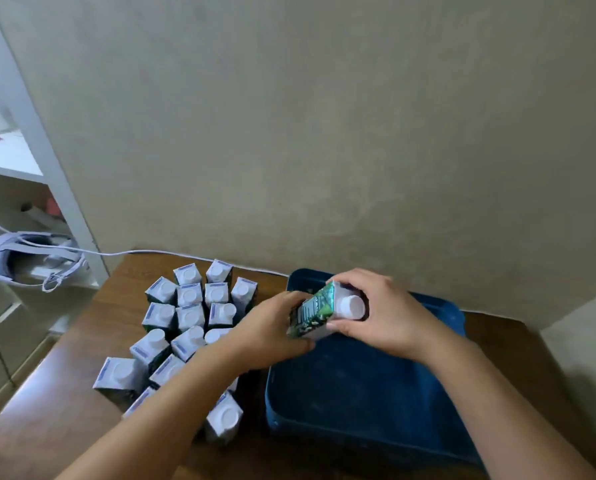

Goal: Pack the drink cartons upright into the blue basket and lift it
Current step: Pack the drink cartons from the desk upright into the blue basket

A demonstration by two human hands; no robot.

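A green-and-white drink carton (315,311) with a white screw cap is held tilted above the far left corner of the blue basket (366,386). My left hand (272,330) grips its lower end, and my right hand (383,311) grips its top end around the cap. The basket's inside looks bare. Several more drink cartons (189,317) stand upright in a cluster on the table left of the basket, under my left forearm.
The brown wooden table (64,403) ends at a beige wall close behind the basket. A white cable (151,251) runs along the table's back edge. A grey headset (23,258) lies on a white shelf unit at the left.
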